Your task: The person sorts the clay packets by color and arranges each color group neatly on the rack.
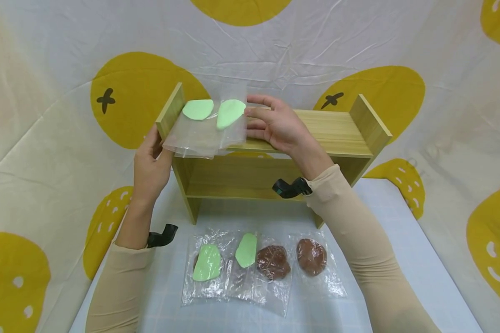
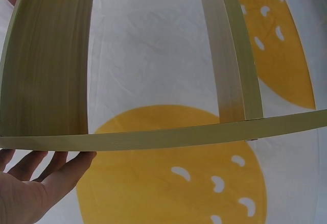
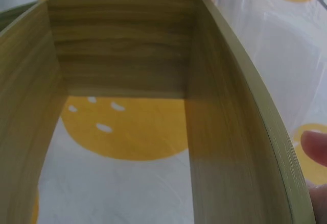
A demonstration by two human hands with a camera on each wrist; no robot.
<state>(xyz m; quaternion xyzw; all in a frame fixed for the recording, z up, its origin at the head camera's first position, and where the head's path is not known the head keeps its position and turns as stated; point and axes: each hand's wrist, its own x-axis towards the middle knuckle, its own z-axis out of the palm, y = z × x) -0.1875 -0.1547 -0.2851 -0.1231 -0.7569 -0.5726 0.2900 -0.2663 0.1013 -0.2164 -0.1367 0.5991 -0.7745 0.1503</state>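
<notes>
A wooden shelf (image 1: 325,132) stands on the table. On the left part of its top board are clear plastic bags (image 1: 197,138) with two flat pale-green pieces (image 1: 230,113). My left hand (image 1: 152,169) rests against the outside of the left side panel (image 2: 153,141), its fingertips touching the wood and its thumb near the bags' front corner. Over the top board, my right hand (image 1: 281,122) has its fingers stretched out to the left, the tips at the bags' right edge. In the right wrist view only part of that hand shows, beside the board's front edge.
Nearer on the table lie more clear bags with green pieces (image 1: 207,262) and brown lumps (image 1: 273,262), one brown lump (image 1: 311,257) in a bag of its own at the right. A light curtain (image 1: 275,46) with yellow shapes hangs behind the shelf.
</notes>
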